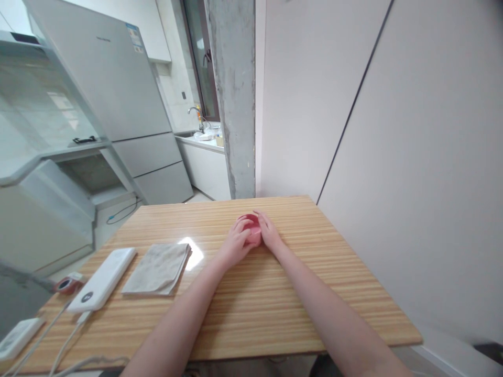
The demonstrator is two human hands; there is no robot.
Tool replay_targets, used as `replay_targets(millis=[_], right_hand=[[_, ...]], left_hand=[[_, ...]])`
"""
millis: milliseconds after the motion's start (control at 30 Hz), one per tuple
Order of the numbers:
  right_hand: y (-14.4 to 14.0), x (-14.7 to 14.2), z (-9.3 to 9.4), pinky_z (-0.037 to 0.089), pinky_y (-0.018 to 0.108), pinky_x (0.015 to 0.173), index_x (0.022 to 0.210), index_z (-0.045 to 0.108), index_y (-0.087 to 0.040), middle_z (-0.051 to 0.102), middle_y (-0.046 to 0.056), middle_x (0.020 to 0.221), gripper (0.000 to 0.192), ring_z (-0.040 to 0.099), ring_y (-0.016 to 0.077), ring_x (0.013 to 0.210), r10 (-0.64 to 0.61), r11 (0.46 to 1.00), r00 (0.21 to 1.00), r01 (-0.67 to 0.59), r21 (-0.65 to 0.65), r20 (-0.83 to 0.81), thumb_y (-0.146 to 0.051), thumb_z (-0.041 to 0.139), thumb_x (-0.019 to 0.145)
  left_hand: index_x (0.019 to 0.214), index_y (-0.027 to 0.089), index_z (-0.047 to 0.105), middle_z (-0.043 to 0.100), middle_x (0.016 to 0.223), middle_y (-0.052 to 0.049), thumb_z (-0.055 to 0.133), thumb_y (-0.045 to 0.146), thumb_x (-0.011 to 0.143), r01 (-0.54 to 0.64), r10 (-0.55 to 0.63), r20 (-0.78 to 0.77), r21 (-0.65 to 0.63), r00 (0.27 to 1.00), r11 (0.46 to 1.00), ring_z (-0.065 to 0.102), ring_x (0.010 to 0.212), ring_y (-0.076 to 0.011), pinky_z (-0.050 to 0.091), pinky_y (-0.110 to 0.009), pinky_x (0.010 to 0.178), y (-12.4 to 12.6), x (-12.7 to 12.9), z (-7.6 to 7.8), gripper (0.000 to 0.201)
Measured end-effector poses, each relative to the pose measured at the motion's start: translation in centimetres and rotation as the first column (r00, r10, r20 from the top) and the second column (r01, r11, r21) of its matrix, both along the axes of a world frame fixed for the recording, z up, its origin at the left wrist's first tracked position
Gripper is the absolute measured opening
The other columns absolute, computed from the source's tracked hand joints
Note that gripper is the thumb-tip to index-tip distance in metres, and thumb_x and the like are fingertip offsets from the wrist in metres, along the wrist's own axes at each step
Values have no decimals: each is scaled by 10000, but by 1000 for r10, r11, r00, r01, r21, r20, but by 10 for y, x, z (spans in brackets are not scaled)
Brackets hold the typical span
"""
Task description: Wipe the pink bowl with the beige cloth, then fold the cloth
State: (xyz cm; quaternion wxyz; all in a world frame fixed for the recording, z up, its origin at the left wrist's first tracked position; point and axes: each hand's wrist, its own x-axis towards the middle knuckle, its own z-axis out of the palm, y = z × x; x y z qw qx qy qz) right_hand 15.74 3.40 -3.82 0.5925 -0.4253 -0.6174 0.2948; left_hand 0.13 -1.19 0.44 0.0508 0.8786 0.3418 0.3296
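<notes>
A small pink bowl-like container (255, 236) rests on the wooden table (334, 293), toward its far half. My left hand (237, 239) curls around its left side, with the fingers reaching over the rim into the opening. Against the right side lies my right hand (269, 232), cupped along the wall with its fingers pointing away from me. Between them the two hands grip the container and cover much of it. Its inside shows only in part, so I cannot make out whether anything lies in there.
Left of my arms lies a folded grey cloth (159, 269). Beside it are a white power bank (104, 280) with cables, a reddish roll (67, 284) and another white device (19, 337). A pale wall (393, 157) borders the right; a fridge (106, 73) stands beyond the table.
</notes>
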Motion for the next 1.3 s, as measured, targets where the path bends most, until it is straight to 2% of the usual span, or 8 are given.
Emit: replay_targets(millis=[133,467,700,767,867,1000,1167,1300], right_hand=[[0,-4,-1,411,392,1009,1098,614,-218,643,81,1129,437,570,198,1088,77,996,995,-79,-41,-56,-518,356,913],[-6,-7,4,308,385,1079,936,638,-211,571,85,1215,199,448,204,1225,109,993,964,-119,23,243,-347,523,846],[-6,-8,5,302,394,1066,685,503,-219,569,95,1169,129,431,210,1232,87,996,966,-85,-18,243,-276,513,801],[-7,-8,5,303,381,1063,694,494,-219,548,104,1206,110,426,203,1243,87,996,968,-85,-23,236,-263,515,792],[-7,-7,6,301,383,1058,684,491,-220,561,109,1179,132,432,206,1238,83,996,965,-79,-26,250,-277,513,800],[-8,-6,8,306,385,1053,687,497,-222,578,99,1137,186,435,211,1230,83,997,961,-82,-14,265,-335,506,834],[-7,-5,6,327,385,1048,710,510,-220,575,97,1133,238,460,199,1195,82,996,955,-88,8,284,-396,481,867],[-5,-6,-1,329,394,1058,777,554,-215,563,97,1186,221,454,203,1212,71,997,959,-74,0,275,-406,484,862]], left_hand=[[910,161,631,496,1287,-135,641,189,756,10,-11,-25,-13,1000,1000,339,1329,-277,295,-502,1117,-1,2,-1,157],[986,205,671,422,1408,-110,630,226,777,-11,11,-10,-39,1000,999,303,1365,-261,295,-475,1125,5,-8,-3,214],[1264,273,517,341,1494,-58,643,357,747,-160,157,-31,-236,987,958,318,1374,-258,351,-428,1094,-8,-38,31,539],[1316,288,435,498,1380,-47,491,387,851,-353,387,31,-344,922,870,505,1232,-208,450,-381,992,-18,-73,42,478],[1166,198,543,648,1147,-95,403,386,872,-743,785,-43,-359,617,565,614,1045,-244,497,-375,859,-37,-138,47,376],[1209,105,527,576,1233,-219,411,315,821,-948,876,-368,-173,312,266,562,1111,-358,461,-465,858,-63,-208,32,456],[1245,232,457,642,1188,-116,470,382,779,-965,815,-521,-186,254,182,594,1060,-320,460,-421,818,-73,-240,7,489],[799,215,562,712,844,-71,595,424,670,-914,825,-443,-354,351,199,631,912,-320,463,-405,771,-67,-235,2,247]])
